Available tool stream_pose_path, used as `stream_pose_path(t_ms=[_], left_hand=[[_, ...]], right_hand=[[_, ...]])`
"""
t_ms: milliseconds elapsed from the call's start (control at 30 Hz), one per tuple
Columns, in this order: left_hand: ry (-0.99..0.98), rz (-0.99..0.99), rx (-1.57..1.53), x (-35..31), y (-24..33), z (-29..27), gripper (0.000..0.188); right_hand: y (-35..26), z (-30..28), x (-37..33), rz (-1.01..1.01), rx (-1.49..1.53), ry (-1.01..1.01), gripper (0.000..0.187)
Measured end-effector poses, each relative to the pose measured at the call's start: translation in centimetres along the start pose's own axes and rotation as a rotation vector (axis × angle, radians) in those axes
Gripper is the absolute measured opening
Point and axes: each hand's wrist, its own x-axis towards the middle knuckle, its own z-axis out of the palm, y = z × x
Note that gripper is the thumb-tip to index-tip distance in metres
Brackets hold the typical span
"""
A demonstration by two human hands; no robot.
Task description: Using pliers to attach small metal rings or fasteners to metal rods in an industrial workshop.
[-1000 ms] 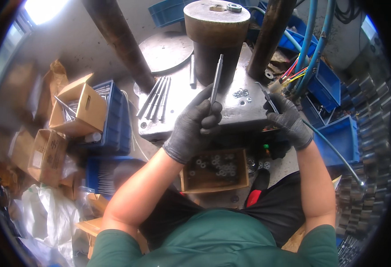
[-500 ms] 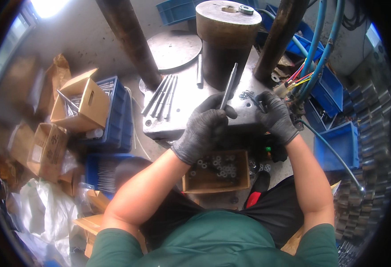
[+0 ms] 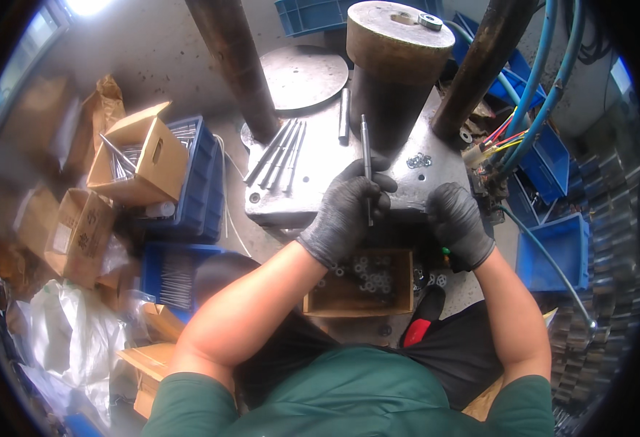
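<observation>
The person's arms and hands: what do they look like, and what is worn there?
The left hand and right hand wear dark grey, close-fitting gloves reaching the wrists. The left forearm and right forearm are bare, below short, dark green sleeves.

The gloved left hand (image 3: 343,215) and right hand (image 3: 460,224) are dark grey, the rod (image 3: 366,146) is silver-grey, the shirt (image 3: 378,393) is green.
</observation>
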Motion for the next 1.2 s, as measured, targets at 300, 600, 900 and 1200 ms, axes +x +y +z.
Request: stream_pose_path(t_ms=[300,600,900,1200], left_hand=[[0.077,-0.078,0.39,-0.1,-1.2,1.7,0.043],[0.033,-0.031,0.751,0.3,-2.6,2.9,0.036],[0.04,0.001,0.731,0.5,-3.1,2.4,0.031],[-0.022,-0.052,0.714,-0.4,-1.7,3.8,0.023]], right_hand=[[-2.2,-1.2,1.3,0.819,1.008,0.269,0.015],[-6.0,-2.4,1.4,0.773,1.299,0.194,0.012],[-5.7,-2.3,1.1,0.78,1.238,0.123,0.014],[-6.0,-2.3,1.2,0.86,1.26,0.097,0.015]])
